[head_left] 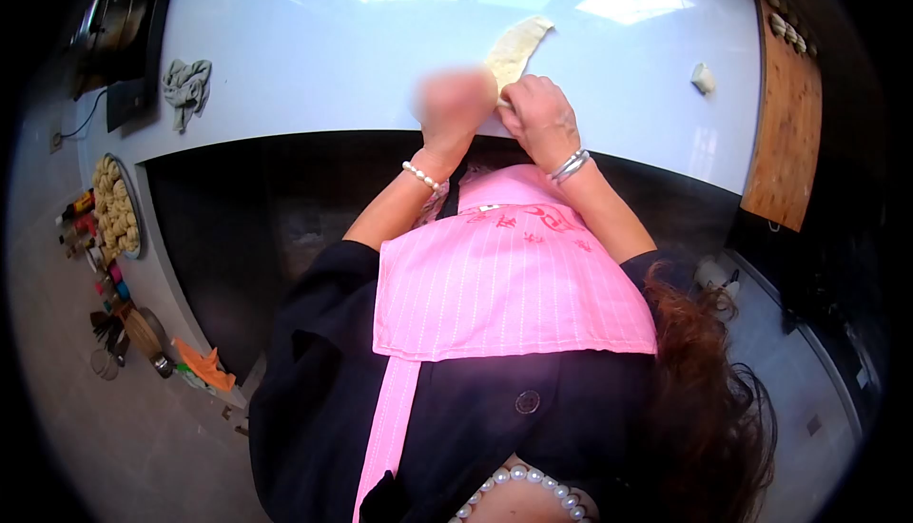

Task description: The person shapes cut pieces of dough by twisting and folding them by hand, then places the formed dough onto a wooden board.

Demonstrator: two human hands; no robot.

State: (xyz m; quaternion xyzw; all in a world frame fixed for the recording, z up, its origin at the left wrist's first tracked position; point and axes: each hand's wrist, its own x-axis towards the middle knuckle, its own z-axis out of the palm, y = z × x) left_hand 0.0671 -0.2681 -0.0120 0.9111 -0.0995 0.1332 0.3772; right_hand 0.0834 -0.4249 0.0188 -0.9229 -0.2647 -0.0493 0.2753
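Observation:
A flat, pale strip of dough [516, 51] lies on the white countertop, its far end pointing away to the upper right. Its near end runs in under both hands, close to the counter's front edge. My right hand [540, 120] has its fingers curled down and pinched on that near end. Beside it, almost touching, my left hand [456, 103] is at the dough's left side. Blur hides the left fingers, so their grip cannot be made out.
Right of the hands is a small white object [703, 79], then a wooden board [786, 128] with several twisted dough pieces [789, 31]. To the left are a crumpled grey cloth [186, 90], a pot [106, 26], a plate of dough twists [116, 207] and an orange cloth-like item [203, 365].

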